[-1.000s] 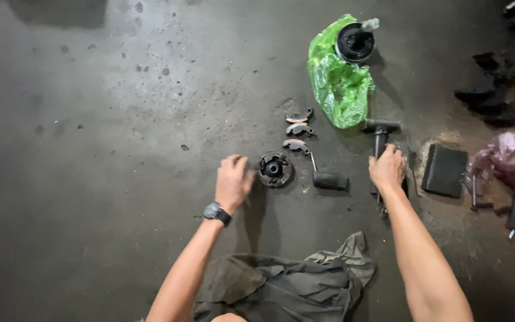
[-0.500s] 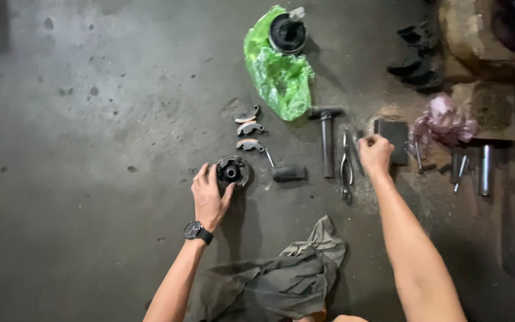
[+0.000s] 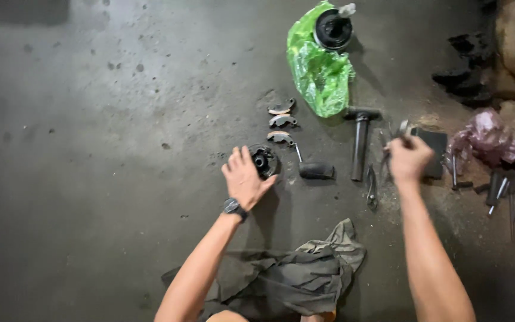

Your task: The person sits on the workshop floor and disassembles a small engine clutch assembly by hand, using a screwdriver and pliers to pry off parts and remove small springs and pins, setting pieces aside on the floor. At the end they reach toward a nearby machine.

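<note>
My left hand (image 3: 244, 179), with a black wristwatch on the wrist, rests on a round black metal part (image 3: 265, 160) lying on the concrete floor. My right hand (image 3: 408, 160) is blurred and closed around a small metal tool whose tip sticks up from the fist. Under and left of that hand lie pliers (image 3: 371, 188) and a black T-shaped hammer-like tool (image 3: 360, 138). Three curved metal shoes (image 3: 282, 122) lie in a column just beyond the round part, with a black grip (image 3: 316, 171) beside it.
A green plastic bag (image 3: 320, 68) with a black round part (image 3: 332, 28) on it lies at the top. A dark flat block (image 3: 434, 152), a pink bag (image 3: 485, 134) and several metal rods (image 3: 511, 188) sit to the right. A grey rag (image 3: 293, 277) lies near me.
The camera view shifted. My right hand lifted off the tools by the hammer and now holds a small metal tool. My left hand stays on the round part.
</note>
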